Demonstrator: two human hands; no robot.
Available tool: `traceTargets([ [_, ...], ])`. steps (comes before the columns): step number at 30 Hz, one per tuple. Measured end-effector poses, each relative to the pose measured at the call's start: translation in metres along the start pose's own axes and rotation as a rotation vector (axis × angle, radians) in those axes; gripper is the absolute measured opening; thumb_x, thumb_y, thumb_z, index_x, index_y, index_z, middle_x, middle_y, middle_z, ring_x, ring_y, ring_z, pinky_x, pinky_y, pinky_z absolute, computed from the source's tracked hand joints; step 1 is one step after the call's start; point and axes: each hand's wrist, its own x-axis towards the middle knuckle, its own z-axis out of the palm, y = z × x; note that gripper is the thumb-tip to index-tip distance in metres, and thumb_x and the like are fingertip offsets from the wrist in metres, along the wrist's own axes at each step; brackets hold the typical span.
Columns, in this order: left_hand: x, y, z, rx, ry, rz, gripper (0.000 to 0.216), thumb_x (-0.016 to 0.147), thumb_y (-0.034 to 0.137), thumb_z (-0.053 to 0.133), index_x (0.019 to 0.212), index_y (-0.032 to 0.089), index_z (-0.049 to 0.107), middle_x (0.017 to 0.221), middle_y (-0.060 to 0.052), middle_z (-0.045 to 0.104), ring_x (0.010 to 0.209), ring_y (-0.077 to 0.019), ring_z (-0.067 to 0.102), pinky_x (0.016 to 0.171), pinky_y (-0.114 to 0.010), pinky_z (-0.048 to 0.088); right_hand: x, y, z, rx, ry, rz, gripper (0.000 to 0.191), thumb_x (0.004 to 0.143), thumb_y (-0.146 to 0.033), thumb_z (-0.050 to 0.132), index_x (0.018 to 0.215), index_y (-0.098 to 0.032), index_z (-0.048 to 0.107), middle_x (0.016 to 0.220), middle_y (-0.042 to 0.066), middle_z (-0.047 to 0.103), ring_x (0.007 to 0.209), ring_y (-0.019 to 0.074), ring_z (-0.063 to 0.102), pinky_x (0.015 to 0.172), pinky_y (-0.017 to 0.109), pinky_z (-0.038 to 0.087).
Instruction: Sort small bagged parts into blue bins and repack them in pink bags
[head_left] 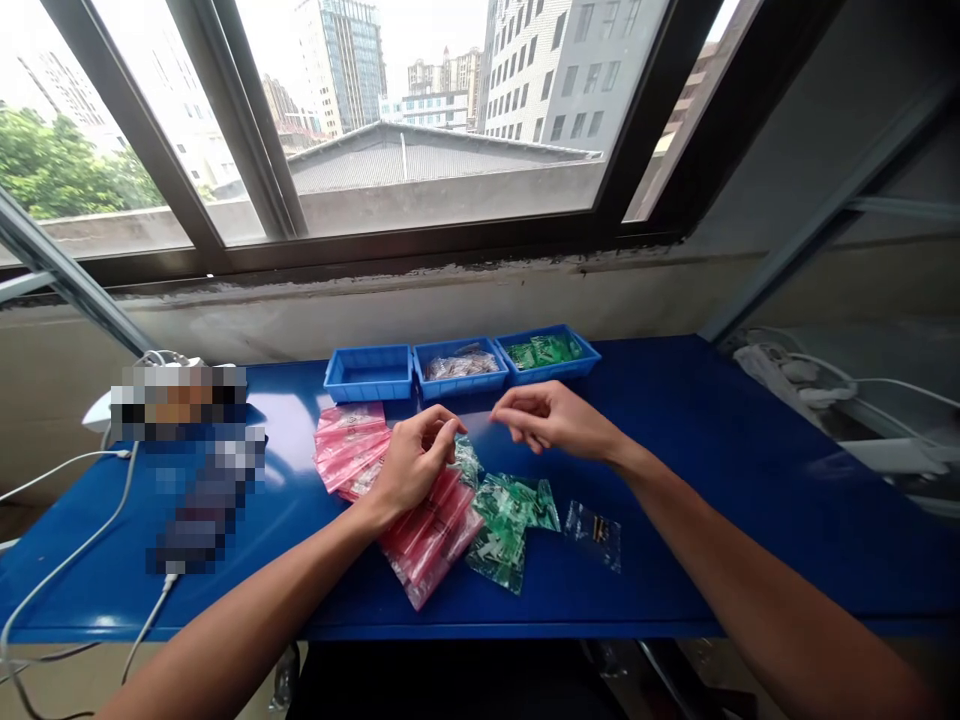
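Forearms over blue bench; L hand fingers curled on pink bags; R hand fingers loose, empty, past green bags; blue trays beyond.

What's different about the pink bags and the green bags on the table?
The pink bags are pink, but the green bags are green. The pink bags make a bigger pile, spread into two heaps, while the green bags sit in one smaller heap. The left hand rests on the pink bags, with the green bags just beside it. Both kinds are small plastic bags lying on the blue table.
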Motion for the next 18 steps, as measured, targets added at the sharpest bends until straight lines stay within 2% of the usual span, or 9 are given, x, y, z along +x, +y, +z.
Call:
traceTargets([
  [2,0.0,0.0,0.0,0.015,-0.003,0.001,0.028,0.102,0.04,0.056,0.089,0.018,0.067,0.064,0.002,0.059,0.057,-0.0134,0.054,0.057,-0.024,0.041,-0.004,-0.002,-0.002,-0.248,-0.13,-0.039,0.029,0.087,-0.047,0.077,0.086,-0.018,0.081,0.062,0.001,0.066,0.051,0.0125,0.056,0.048,0.025,0.042],
  [4,0.0,0.001,0.0,0.026,-0.004,0.002,0.029,0.102,0.041,0.056,0.089,0.018,0.067,0.063,0.002,0.059,0.057,-0.0138,0.054,0.057,-0.025,0.04,-0.006,-0.004,-0.004,-0.399,-0.163,-0.075,0.027,0.086,-0.047,0.079,0.088,-0.02,0.082,0.064,0.0,0.063,0.057,0.0139,0.055,0.053,0.025,0.042],
  [7,0.0,0.001,0.0,0.03,-0.005,0.001,0.03,0.102,0.042,0.055,0.088,0.018,0.067,0.063,0.001,0.06,0.057,-0.0143,0.055,0.057,-0.025,0.04,-0.009,-0.007,0.0,-0.464,-0.239,-0.097,0.033,0.08,-0.053,0.083,0.088,-0.02,0.081,0.066,-0.001,0.06,0.06,0.0145,0.054,0.054,0.026,0.04],
  [10,0.001,0.0,0.0,0.043,-0.013,0.002,0.031,0.102,0.042,0.055,0.088,0.018,0.068,0.063,0.001,0.06,0.058,-0.0148,0.056,0.057,-0.025,0.041,-0.01,-0.008,0.009,-0.54,-0.312,-0.094,0.039,0.068,-0.053,0.092,0.086,-0.021,0.079,0.068,-0.002,0.061,0.06,0.0145,0.054,0.052,0.026,0.037],
  [12,0.001,0.0,0.001,0.053,-0.018,0.005,0.031,0.102,0.042,0.055,0.087,0.018,0.068,0.063,0.001,0.06,0.058,-0.015,0.056,0.058,-0.026,0.042,-0.01,-0.006,0.014,-0.582,-0.323,-0.087,0.036,0.066,-0.048,0.094,0.084,-0.022,0.077,0.072,-0.001,0.063,0.062,0.0153,0.056,0.053,0.026,0.037],
  [15,0.001,-0.001,0.001,0.063,-0.024,0.007,0.029,0.102,0.04,0.055,0.087,0.018,0.068,0.063,0.001,0.06,0.058,-0.0148,0.057,0.057,-0.025,0.041,-0.008,-0.002,0.017,-0.587,-0.314,-0.099,0.027,0.072,-0.041,0.091,0.084,-0.021,0.076,0.079,0.001,0.069,0.069,0.0174,0.061,0.057,0.026,0.042],
  [18,0.0,-0.001,0.0,0.07,-0.031,0.007,0.029,0.102,0.039,0.055,0.088,0.018,0.068,0.064,0.001,0.061,0.058,-0.0143,0.057,0.057,-0.025,0.041,-0.006,0.0,0.017,-0.639,-0.182,-0.097,0.027,0.078,-0.04,0.086,0.094,-0.021,0.076,0.084,0.003,0.073,0.072,0.0189,0.063,0.06,0.028,0.043],
])
